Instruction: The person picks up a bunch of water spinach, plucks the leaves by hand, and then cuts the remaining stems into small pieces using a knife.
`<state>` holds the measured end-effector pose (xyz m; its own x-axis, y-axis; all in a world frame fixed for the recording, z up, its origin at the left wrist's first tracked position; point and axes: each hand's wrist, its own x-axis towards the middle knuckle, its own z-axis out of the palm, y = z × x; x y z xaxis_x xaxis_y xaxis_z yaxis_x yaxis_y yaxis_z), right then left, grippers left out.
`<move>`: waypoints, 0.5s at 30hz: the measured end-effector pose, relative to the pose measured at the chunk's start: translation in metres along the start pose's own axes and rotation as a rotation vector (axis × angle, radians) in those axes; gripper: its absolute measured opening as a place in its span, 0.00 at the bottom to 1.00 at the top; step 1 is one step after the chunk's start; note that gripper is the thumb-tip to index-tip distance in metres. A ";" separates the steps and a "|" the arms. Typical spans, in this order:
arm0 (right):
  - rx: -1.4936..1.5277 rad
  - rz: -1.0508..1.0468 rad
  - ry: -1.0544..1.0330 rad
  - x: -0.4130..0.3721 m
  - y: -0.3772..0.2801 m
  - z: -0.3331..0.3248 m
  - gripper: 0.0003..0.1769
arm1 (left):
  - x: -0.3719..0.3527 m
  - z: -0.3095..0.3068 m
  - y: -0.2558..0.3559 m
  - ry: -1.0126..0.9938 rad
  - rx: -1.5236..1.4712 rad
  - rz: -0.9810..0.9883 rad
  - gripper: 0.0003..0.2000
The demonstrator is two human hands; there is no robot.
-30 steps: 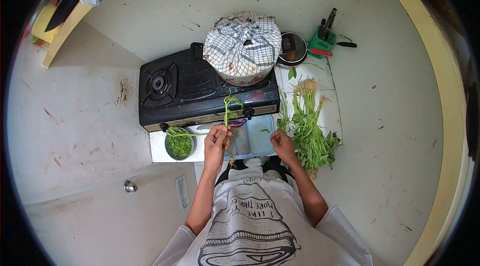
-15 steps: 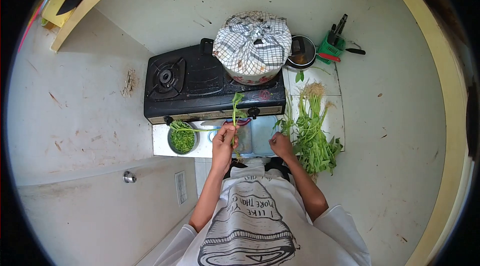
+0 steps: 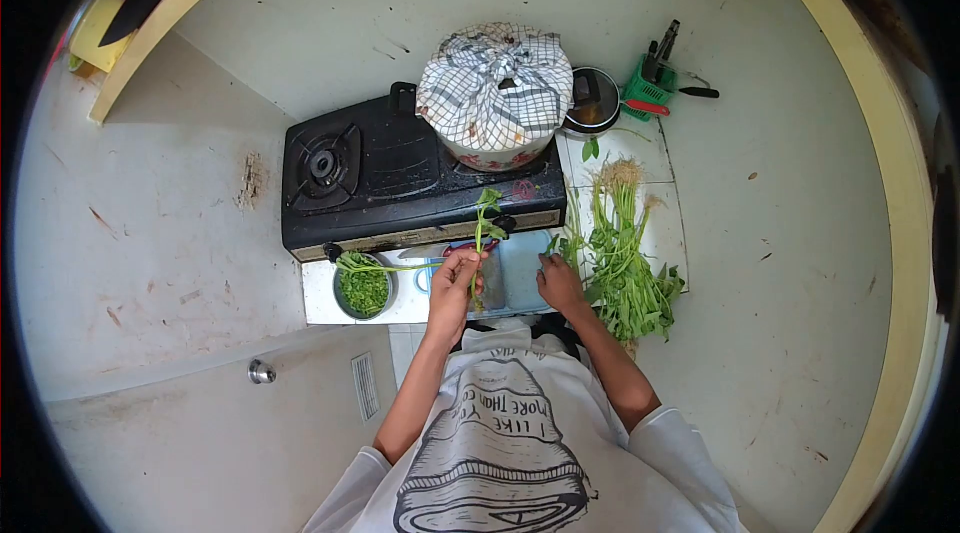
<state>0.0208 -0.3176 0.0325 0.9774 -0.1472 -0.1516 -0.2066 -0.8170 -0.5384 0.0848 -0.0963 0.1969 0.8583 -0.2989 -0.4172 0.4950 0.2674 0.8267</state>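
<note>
My left hand is closed around a leafy green stem, held upright with leaves at the top. My right hand has its fingers curled together over the right side of a light blue tray; anything in them is too small to make out. Right of that hand lies a bunch of leafy greens, its pale roots toward the wall. A knife with a dark red handle rests by the tray, partly behind my left hand. Left of it stands a bowl of chopped greens, with stems across its rim.
Beyond the tray is a black gas stove, bearing a big pot wrapped in checked cloth. A smaller lidded pot and a green basket of utensils stand right of it. Walls close in on the left.
The stem in my left hand has shifted slightly right relative to the tray and stands straighter. My right hand has moved slightly away from me over the tray. The camera view has shifted a little.
</note>
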 end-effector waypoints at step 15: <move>-0.179 -0.073 -0.030 -0.004 0.001 0.032 0.23 | -0.007 -0.012 0.003 0.004 -0.001 0.008 0.09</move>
<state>0.0152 -0.3000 0.0057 0.9872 -0.0691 -0.1438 -0.1211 -0.9114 -0.3934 0.0815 -0.0828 0.1980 0.8625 -0.2932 -0.4125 0.4886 0.2702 0.8296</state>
